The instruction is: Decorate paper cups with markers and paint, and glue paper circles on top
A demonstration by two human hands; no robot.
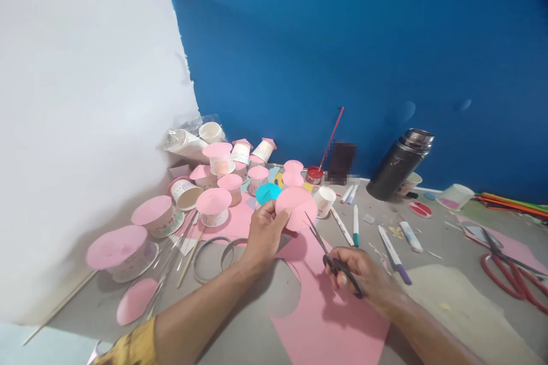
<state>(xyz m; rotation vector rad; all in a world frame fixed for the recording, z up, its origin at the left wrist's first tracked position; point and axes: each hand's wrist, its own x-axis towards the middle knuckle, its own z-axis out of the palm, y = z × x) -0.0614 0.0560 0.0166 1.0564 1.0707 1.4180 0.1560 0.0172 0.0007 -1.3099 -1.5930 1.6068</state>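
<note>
My left hand (pixel 266 232) pinches a round pink paper disc (pixel 297 209) at its lower left edge, holding it above the table. In my right hand (pixel 363 276) is a pair of black-handled scissors (pixel 319 239), its blades pointing up and left with the tips at the disc's lower right edge. Whether the blades touch the paper I cannot tell. Below both hands lies a pink paper sheet (pixel 334 325) with rounded cut-outs along its left side. Left of the disc stand several paper cups topped with pink discs, among them a near cup (pixel 214 208), and one blue top (pixel 268 194).
Two grey rings (pixel 209 259) and thin sticks lie left of my left arm. Markers (pixel 394 254), a glue tube (pixel 411 236) and red-handled scissors (pixel 509 274) lie on the right. A dark flask (pixel 400 165) stands by the blue wall (pixel 342 40), near a white cup (pixel 325 201).
</note>
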